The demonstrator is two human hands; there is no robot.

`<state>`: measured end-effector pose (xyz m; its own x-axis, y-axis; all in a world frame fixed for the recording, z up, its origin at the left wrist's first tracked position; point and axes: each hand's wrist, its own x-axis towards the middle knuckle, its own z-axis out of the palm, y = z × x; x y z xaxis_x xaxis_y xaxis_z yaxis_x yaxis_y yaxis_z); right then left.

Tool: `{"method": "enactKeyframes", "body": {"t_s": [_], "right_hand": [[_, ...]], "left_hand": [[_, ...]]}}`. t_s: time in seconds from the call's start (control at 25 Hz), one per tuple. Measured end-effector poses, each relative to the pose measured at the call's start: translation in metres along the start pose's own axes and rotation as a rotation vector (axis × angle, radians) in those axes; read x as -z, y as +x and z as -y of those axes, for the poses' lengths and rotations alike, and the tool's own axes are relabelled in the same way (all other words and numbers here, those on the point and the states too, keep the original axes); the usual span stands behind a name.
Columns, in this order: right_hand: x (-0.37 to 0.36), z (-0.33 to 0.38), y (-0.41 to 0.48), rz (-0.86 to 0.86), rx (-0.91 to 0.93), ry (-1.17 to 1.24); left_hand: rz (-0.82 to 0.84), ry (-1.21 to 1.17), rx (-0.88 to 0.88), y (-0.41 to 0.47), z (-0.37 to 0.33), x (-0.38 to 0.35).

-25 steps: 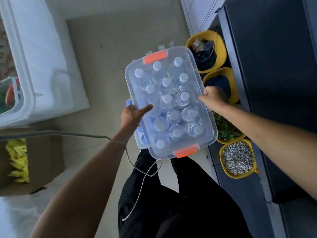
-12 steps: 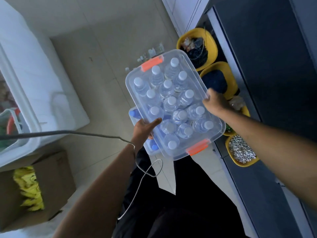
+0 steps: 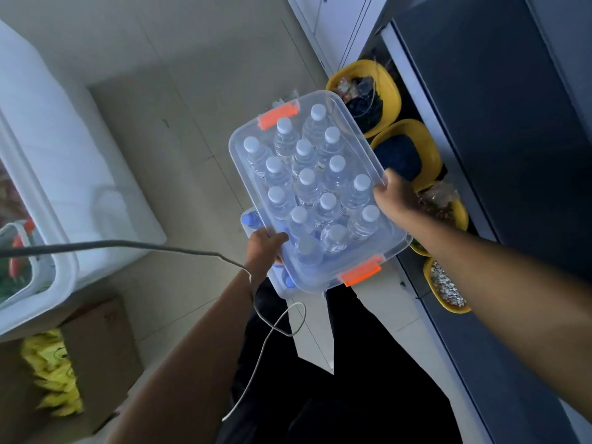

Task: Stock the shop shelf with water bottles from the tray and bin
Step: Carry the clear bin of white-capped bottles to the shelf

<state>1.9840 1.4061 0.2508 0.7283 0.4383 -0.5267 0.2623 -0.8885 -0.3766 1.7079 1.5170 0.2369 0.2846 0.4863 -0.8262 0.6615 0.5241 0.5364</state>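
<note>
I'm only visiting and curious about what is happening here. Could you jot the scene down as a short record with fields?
Held item: clear plastic storage bin with orange latches, lifted by its two long sides
Contents: upright clear water bottles with white caps, packed close together
Left hand: grips the bin's near-left edge
Right hand: grips the bin's right edge
Below the bin: pale tray holding blue-capped bottles, mostly hidden
To the right: yellow plastic bowls in a row on a dark ledge
</note>
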Motion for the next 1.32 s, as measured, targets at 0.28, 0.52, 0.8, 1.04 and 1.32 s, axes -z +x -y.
{"method": "enactKeyframes", "body": {"t_s": [0.28,0.52,0.8,1.04,1.32], "right_hand": [[-0.010,-0.033,-0.012,-0.145,0.095,0.038],[-0.009,-0.050,-0.011,-0.127,0.117,0.001],[-0.012,-0.059,-0.015,-0.220,0.166,0.003],[-0.010,-0.049,-0.041,-0.264,0.043,0.087],[-0.065,-0.060,-0.171,-0.333,-0.908,0.967]], "left_hand": [[-0.010,-0.050,-0.003,0.003,-0.010,0.003],[-0.547,0.477,-0.427,0.037,-0.098,0.014],[-0.135,0.919,-0.439,0.111,-0.187,0.022],[0.201,1.024,-0.333,0.144,-0.220,0.022],[0.137,1.161,-0.552,0.142,-0.206,0.019]]}}
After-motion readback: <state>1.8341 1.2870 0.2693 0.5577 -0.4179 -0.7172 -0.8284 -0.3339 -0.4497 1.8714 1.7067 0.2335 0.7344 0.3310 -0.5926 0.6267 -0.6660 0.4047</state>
